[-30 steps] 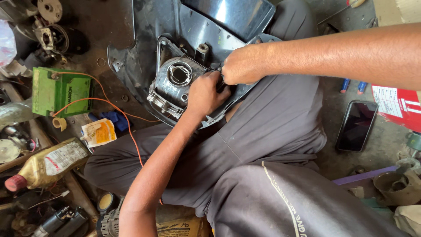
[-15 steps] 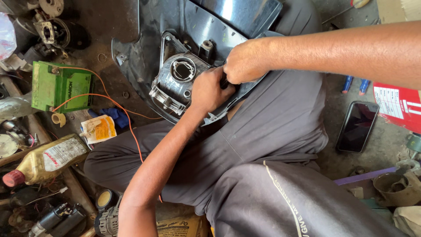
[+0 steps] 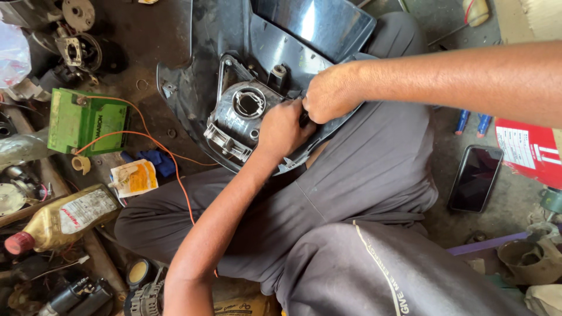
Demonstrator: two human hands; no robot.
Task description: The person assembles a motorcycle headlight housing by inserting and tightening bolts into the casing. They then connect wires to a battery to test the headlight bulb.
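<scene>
Across the last second little shifts: the left hand (image 3: 281, 130) stays curled, fingers pressed together on the grey headlight housing (image 3: 241, 120) in the dark fairing (image 3: 275, 41) on the person's lap, while the right hand (image 3: 329, 93) remains fisted beside it, apparently pinching something I cannot make out.

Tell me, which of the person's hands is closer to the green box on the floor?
Left. The left hand rests on the grey headlight housing, on the side toward the green box; the right hand grips the panel farther from it.
</scene>
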